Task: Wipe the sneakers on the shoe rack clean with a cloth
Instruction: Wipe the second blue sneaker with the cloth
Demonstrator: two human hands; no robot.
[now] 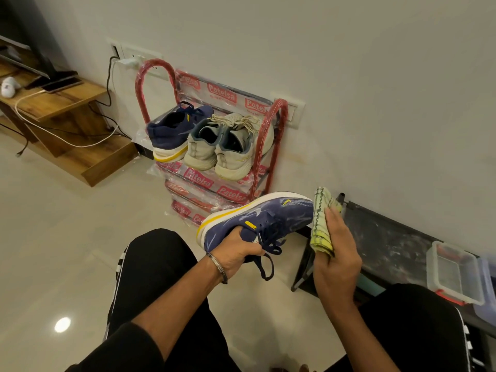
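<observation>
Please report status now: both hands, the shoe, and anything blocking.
Left hand grips blue sneaker at its opening. Right hand holds green cloth against the toe. Three sneakers wait on red rack. Nothing blocking.

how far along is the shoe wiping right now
Nothing looks finished yet. In hand: the left hand holds one blue sneaker tilted, and the right hand presses the green cloth to its toe. Left: the other blue sneaker and grey pair sit on the red rack.
</observation>
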